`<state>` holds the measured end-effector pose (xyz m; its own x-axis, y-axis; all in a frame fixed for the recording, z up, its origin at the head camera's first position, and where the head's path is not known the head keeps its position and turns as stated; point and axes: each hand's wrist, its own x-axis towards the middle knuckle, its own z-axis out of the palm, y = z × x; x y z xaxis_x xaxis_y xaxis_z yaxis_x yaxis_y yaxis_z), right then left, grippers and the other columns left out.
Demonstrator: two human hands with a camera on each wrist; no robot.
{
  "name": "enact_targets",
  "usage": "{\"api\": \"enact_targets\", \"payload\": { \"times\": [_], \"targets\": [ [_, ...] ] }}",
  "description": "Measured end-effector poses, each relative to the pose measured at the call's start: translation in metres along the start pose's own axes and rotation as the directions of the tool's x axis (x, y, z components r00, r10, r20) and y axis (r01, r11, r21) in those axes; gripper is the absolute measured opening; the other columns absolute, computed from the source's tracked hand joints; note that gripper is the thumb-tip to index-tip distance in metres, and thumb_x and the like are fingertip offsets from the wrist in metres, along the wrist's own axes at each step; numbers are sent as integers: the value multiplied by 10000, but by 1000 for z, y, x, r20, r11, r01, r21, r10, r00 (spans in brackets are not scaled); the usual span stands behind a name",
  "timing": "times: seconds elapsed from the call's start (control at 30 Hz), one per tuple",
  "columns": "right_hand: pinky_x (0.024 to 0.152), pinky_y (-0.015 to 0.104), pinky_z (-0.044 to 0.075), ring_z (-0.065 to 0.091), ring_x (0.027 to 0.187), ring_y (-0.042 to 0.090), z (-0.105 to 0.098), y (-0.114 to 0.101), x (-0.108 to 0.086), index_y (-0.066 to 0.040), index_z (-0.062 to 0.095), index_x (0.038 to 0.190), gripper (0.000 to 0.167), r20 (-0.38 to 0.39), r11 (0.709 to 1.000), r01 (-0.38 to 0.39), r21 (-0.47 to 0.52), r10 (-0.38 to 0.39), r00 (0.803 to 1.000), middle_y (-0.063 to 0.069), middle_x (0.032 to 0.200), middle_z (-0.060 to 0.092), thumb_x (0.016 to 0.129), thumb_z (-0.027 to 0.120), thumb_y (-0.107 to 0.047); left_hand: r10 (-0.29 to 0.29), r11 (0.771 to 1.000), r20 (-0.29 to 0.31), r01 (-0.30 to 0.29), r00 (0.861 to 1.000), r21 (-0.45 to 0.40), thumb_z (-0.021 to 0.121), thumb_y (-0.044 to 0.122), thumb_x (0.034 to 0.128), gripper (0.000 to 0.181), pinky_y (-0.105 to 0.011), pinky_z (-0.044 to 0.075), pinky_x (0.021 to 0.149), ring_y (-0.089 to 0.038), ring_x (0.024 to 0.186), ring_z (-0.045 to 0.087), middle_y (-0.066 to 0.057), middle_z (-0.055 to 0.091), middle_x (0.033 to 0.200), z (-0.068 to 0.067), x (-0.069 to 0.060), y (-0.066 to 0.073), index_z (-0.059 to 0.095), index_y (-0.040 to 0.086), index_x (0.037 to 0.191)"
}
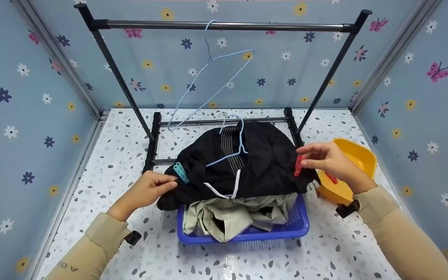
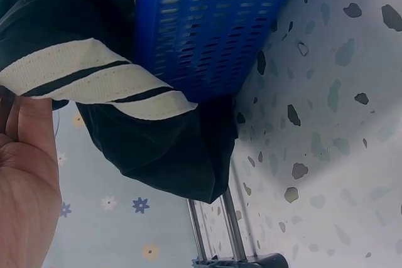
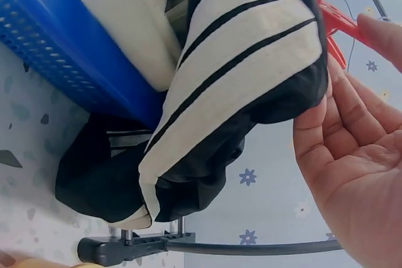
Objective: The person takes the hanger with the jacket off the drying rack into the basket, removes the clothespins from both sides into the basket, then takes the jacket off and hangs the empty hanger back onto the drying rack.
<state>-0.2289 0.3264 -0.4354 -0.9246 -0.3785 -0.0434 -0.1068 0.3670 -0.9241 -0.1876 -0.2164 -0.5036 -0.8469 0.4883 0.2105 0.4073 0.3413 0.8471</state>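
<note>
A black garment (image 1: 270,163) with white stripes and a white zipper lies over the basket, a light blue hanger (image 1: 241,134) at its neck. A teal clip (image 1: 181,172) sits on its left part. Just below that clip, my left hand (image 1: 146,192) pinches the fabric between thumb and fingers. On the right side my right hand (image 1: 331,161) holds a red clip (image 1: 298,165) between thumb and fingers at the garment. The right wrist view shows the red clip (image 3: 339,23) at the garment's edge, beside the striped sleeve (image 3: 245,48).
A blue basket (image 1: 243,236) holds beige cloth (image 1: 228,221). Behind stands a black rack (image 1: 224,26) with an empty blue hanger (image 1: 193,83) on its bar. At the right is a yellow container (image 1: 358,153) with a red clip inside.
</note>
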Motion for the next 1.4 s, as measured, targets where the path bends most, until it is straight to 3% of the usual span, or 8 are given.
{"api": "enact_targets", "payload": {
  "times": [0.2,0.33,0.37,0.67,0.87,0.93,1.07,1.4],
  "targets": [
    [795,212,620,776,892,79,-2,-2,-4,148,711,1255,349,-1,999,9,-41,-9,1000,-60,976,832,980,785,-54,-9,1000,1,9,1000,-7,692,25,1038,151,-187,409,625,0,669,511,65,617,756,0,0,1,828,62,981],
    [829,225,624,781,892,103,-3,-2,-5,160,708,1239,345,9,999,17,-38,-17,1000,-16,980,838,995,779,-73,-11,1000,-3,11,1000,-2,696,18,1032,148,-188,421,632,-1,683,530,42,670,789,-1,0,2,836,54,1000],
    [778,208,616,784,895,108,-3,-2,-5,159,709,1239,346,11,999,17,-36,-17,1000,-9,981,840,999,777,-80,-13,1000,-3,13,1000,-3,697,16,1031,147,-187,426,633,0,686,536,35,683,798,-1,0,2,838,51,1004],
    [878,255,638,794,892,139,-3,2,-4,192,691,1226,325,31,999,42,-20,-42,999,0,980,840,1014,752,-47,-10,1000,0,10,1000,-10,690,28,1042,152,-190,421,631,-3,681,530,18,683,796,-2,0,2,840,42,1028],
    [605,167,553,783,855,114,-3,1,-4,156,730,1191,289,-23,997,36,-69,-38,999,-45,937,836,1023,752,-79,-8,1000,-5,8,1000,-8,691,21,1039,146,-192,423,624,-2,680,530,23,675,788,-2,0,3,834,33,1012],
    [623,163,562,776,841,89,-2,1,-3,160,735,1175,273,-42,997,43,-66,-46,998,-63,921,832,1020,751,-64,-13,1000,-7,13,1000,-13,692,21,1039,146,-191,425,627,-3,680,534,26,676,790,-1,0,3,834,37,1011],
    [811,217,631,759,815,57,-2,0,-3,168,750,1129,221,-81,996,76,-46,-80,994,-94,888,816,1010,747,-19,-1,1000,-9,1,1000,-10,693,14,1036,146,-186,428,626,2,677,533,27,672,780,-1,0,3,832,43,1001],
    [764,197,615,722,764,51,-9,-2,-1,153,767,1102,197,-195,994,92,-61,-102,975,-140,844,791,1011,749,-22,18,1000,-13,-18,1000,-4,693,3,1029,148,-172,469,666,4,729,581,-50,761,867,-1,-1,1,840,25,1030]
  ]
}}
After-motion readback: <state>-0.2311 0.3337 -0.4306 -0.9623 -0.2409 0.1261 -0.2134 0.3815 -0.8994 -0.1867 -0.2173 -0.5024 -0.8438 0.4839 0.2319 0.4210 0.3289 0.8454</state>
